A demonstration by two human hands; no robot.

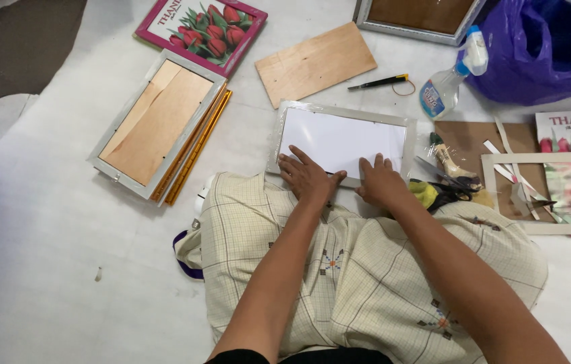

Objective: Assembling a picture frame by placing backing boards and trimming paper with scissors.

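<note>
Mid-frame, just above the knees: left hand [307, 176] and right hand [381, 180] side by side but not touching, both flat and open – fingers spread, pressing on the near edge of a white sheet [343, 138] lying inside a silver frame [273, 145] on the floor. Above the frame, a loose wood panel [315, 63] and a cutter [378, 82] – to their right a spray bottle [448, 77] beside a purple bag [542, 47]. At upper left, another frame [156, 124] face down with gold strips [194, 149] along its edge.
</note>
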